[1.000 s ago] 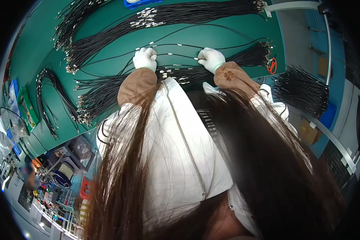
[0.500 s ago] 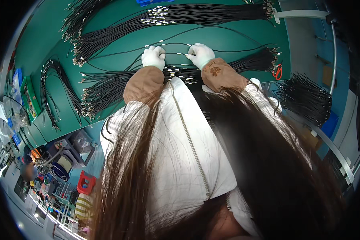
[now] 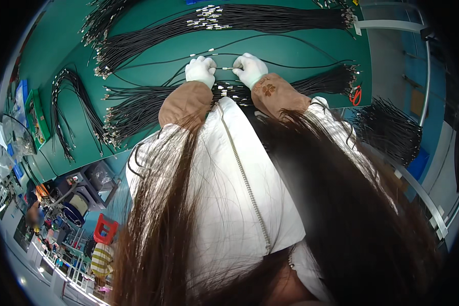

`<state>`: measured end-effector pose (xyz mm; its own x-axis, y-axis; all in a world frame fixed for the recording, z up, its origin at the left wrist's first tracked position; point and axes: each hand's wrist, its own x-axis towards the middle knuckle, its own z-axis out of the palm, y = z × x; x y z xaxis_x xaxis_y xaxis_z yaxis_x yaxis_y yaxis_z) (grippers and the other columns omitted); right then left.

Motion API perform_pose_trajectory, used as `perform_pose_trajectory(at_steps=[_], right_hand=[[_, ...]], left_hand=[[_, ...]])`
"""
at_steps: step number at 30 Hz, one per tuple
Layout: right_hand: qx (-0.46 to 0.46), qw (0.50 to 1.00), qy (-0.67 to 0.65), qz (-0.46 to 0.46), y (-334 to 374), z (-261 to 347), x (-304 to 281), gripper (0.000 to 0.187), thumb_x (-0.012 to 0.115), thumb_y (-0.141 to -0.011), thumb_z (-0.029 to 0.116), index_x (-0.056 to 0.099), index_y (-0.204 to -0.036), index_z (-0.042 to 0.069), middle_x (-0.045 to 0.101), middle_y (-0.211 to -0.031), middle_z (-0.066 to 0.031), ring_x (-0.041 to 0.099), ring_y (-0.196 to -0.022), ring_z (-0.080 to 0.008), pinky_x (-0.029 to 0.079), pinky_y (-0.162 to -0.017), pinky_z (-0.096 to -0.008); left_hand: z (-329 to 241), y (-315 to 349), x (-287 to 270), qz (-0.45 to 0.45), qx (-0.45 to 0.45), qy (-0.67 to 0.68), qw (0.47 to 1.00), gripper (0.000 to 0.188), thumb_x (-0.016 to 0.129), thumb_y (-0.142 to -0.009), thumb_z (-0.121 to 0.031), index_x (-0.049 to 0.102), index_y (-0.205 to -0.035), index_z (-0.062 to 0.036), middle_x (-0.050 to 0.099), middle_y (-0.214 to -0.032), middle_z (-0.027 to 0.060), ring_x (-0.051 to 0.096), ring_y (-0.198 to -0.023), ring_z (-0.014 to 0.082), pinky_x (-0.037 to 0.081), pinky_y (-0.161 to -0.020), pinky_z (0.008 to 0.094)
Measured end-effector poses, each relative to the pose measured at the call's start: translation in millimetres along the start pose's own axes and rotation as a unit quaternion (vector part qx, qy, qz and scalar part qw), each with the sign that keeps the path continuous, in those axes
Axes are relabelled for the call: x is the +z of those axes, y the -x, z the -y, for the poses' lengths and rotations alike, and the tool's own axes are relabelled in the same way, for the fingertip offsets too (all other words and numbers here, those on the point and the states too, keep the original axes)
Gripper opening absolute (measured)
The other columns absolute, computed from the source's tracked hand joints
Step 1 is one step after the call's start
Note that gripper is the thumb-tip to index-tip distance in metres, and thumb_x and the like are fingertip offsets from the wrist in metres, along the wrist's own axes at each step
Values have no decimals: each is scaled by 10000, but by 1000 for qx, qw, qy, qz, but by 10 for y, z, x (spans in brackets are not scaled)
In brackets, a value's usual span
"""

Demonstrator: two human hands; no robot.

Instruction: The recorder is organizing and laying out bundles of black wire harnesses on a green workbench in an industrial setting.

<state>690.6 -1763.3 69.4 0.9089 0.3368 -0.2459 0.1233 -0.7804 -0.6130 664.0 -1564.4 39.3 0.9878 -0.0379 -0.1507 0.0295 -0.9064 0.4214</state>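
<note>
Nearest your body, a thick bundle of thin black cables with white bands lies crosswise on the smooth green tabletop, probably laid lengthwise so its bands gather mid-bundle. Just beyond it, your white-gloved left hand is curled closed around one thin black cable with a white sleeve. Your white-gloved right hand pinches that cable, thumb against fingers; the short span between looks straight, seemingly held so the sleeve sits exposed. Farther off, another long bundle of black cables lies similarly banded. Any lettering is too small to read.
</note>
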Motion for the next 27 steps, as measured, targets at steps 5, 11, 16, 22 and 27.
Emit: perform_pose_trajectory(at_steps=[5, 11, 16, 22, 27], right_hand=[[-17, 995, 102, 3, 192, -280, -281, 140, 722, -816, 260, 654, -857, 146, 620, -900, -44, 627, -927, -269, 501, -800, -399], [4, 976, 214, -29, 345, -804, -452, 158, 691, -851, 296, 616, -892, 163, 617, -894, -44, 640, -868, -277, 508, -767, -417], [98, 978, 164, -85, -7, -684, -541, 163, 671, -881, 282, 616, -943, 142, 654, -957, -71, 647, -899, -310, 513, -773, -430], [53, 994, -5, 92, 330, -401, -522, 235, 737, -812, 307, 682, -945, 121, 676, -982, -70, 655, -911, -276, 510, -808, -408], [18, 995, 46, 87, 368, -508, -355, 190, 733, -804, 281, 690, -881, 113, 645, -891, -56, 650, -876, -263, 513, -776, -390]], left_hand=[[-53, 66, 12, -22, -33, -18, 999, 56, 684, -823, -195, 699, -876, -181, 645, -923, 26, 601, -946, 271, 464, -846, 420], [-45, 3, 63, -38, -35, -7, 999, 57, 682, -811, -195, 686, -867, -207, 643, -936, 15, 607, -958, 252, 446, -839, 419], [5, -124, 11, -51, -51, 53, 996, 83, 700, -813, -188, 700, -889, -154, 667, -944, 51, 632, -943, 285, 493, -839, 418], [231, 210, -270, -30, -27, 95, 995, 135, 692, -836, -231, 711, -914, -123, 669, -950, 81, 625, -938, 307, 497, -846, 419], [243, 534, -229, -93, 35, 42, 994, 147, 698, -830, -296, 740, -874, -162, 672, -908, 61, 616, -889, 309, 487, -806, 440]])
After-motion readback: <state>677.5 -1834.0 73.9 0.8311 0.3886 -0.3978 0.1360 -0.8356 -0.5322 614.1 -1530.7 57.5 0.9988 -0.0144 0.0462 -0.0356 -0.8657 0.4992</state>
